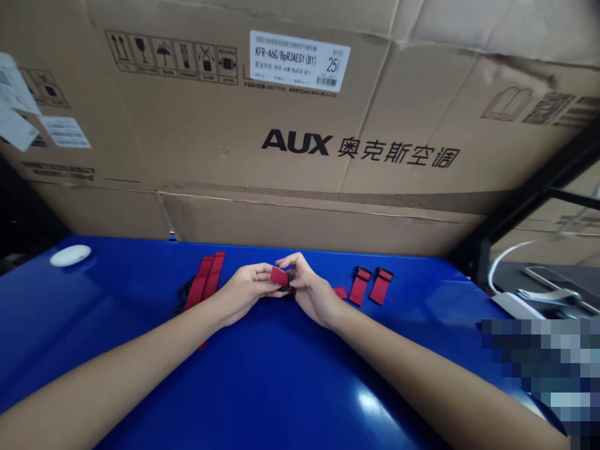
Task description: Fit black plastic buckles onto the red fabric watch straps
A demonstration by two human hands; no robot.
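My left hand (246, 289) and my right hand (312, 292) meet over the middle of the table. Between their fingertips is a short red webbing strap (279, 277) with a small black buckle (285, 287), partly covered by the fingers. Both hands are closed on it in a pinch. Left of my left hand lie longer red straps (206, 275) with black buckles, partly behind my forearm. To the right of my right hand lie two short red straps (359, 287) (380, 287), each with a black buckle at its far end. A red piece (340, 292) shows beside my right wrist.
The table top (262, 381) is blue. A large cardboard box (210, 137) stands along its back edge. A white oval object (70, 255) lies at the far left. On the right are a black metal frame (497, 225), a white cable (501, 256) and a dark surface with devices.
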